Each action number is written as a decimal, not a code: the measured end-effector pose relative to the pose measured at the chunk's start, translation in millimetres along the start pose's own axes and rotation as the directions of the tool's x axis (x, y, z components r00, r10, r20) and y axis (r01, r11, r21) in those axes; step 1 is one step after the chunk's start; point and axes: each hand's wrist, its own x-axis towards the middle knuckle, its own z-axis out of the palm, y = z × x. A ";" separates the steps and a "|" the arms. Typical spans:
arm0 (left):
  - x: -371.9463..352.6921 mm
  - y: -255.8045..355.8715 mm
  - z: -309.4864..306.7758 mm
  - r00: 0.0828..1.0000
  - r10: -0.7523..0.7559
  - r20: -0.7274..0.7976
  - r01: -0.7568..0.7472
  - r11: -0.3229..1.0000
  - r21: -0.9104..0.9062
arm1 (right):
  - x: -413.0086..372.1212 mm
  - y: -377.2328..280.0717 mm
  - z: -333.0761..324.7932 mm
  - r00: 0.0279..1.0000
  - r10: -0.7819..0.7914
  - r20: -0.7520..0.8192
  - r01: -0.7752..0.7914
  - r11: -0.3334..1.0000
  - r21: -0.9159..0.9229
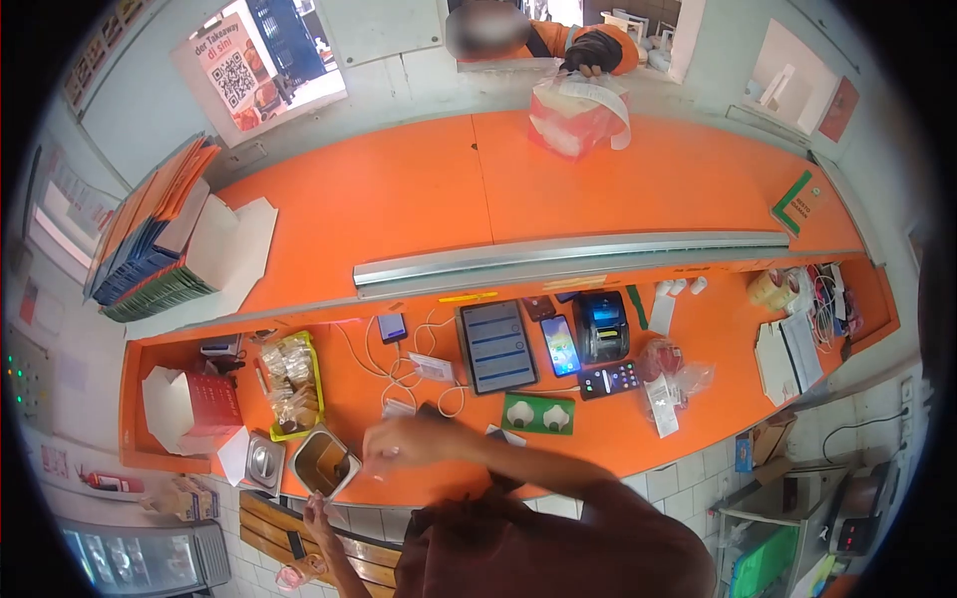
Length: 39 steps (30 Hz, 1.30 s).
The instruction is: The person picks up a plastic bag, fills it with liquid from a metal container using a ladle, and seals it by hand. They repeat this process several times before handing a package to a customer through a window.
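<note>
My left hand [317, 513] is low at the counter's near edge, its fingers pinched on a small clear plastic bag [336, 515]. Just above it stands a square steel container [311, 446] with brown liquid inside and what looks like a utensil in it. Right of this container hovers my right hand [394, 446], smeared by motion, so its fingers and anything in them cannot be made out. A steel lidded container [264, 464] sits to the left. Behind it, a yellow-green basket [317, 371] holds several small packets.
A tablet [496, 346], phones [560, 345], a card terminal [602, 327] and a green cup holder [538, 429] lie on the orange counter [399, 199]. Across it, a person's gloved hand [594, 52] touches a bagged box [568, 125]. Cables [399, 374] run behind my right hand.
</note>
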 end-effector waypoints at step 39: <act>-2.9 16.6 14.2 0.994 -0.064 -0.090 0.052 0.991 -0.123 | -78.1 -8.0 -446.6 0.496 -0.533 -0.686 -0.624 0.331 -0.708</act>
